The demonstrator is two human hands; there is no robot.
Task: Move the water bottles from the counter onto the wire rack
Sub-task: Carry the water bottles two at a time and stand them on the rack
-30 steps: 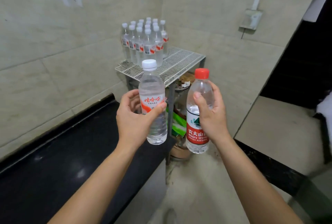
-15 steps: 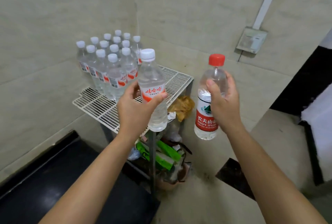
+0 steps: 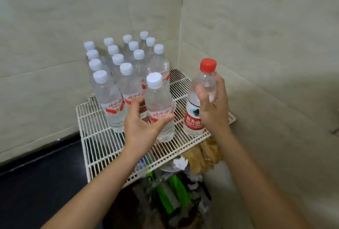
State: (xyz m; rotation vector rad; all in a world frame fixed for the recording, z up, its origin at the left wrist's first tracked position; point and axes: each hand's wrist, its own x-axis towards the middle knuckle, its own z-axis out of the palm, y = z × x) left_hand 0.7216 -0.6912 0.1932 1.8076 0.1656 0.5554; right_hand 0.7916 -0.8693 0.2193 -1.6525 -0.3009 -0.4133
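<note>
A white wire rack [image 3: 102, 148] stands in the tiled corner. Several white-capped water bottles [image 3: 110, 98] stand in rows on its back left part. My left hand [image 3: 145, 129] is wrapped around another white-capped bottle [image 3: 159, 104] with a red-lettered label; it stands upright on the rack just in front of the group. My right hand [image 3: 212, 107] grips a red-capped bottle [image 3: 194, 118] with a red label, upright to the right of that one. Its base is at the rack's surface near the right edge; I cannot tell whether it touches.
A black counter [image 3: 36, 183] runs along the wall at lower left, up to the rack. Under the rack lies clutter: green packets [image 3: 172, 192], crumpled paper and a brown bag [image 3: 203, 153]. Tiled walls close in behind and to the right.
Both hands carried their bottles forward and down to the rack. The white-capped bottle now stands on the wire, and the red-capped one has come down beside it.
</note>
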